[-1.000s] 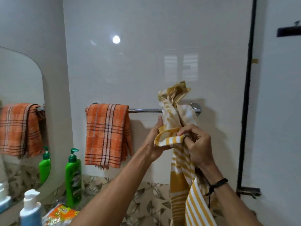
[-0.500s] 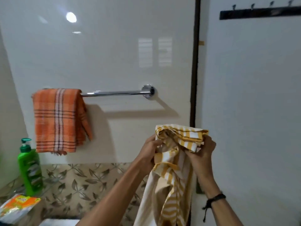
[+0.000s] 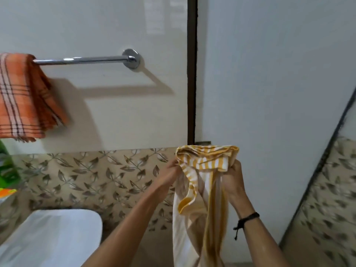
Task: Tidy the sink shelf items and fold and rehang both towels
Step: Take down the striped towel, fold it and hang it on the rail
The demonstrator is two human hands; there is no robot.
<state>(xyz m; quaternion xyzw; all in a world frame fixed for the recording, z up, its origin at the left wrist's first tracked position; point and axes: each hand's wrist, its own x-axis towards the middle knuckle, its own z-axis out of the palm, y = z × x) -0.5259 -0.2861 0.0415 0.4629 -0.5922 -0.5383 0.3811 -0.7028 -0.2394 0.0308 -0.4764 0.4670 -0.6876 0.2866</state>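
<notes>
1. Lower right of frame: yellow towel (image 3: 204, 162) bunched, off the rail (image 3: 82, 60), tail hanging btwn the arms.
2. Grip: left hand (image 3: 169, 174) & right hand (image 3: 234, 180) each clutch its top edge, fingers curled.
3. Step, prob: folding it; orange towel (image 3: 19, 97) already hangs folded, upper left.
4. Next: find corners, shake flat, fold, drape on bare rail.

No writing can be read; the green bottle (image 3: 6, 167) and the orange packet (image 3: 5, 192) at the left edge are blurred.

Checked towel (image 3: 19, 97) on rail (image 3: 82, 60), left; striped towel (image 3: 204, 164) lower right.
</notes>
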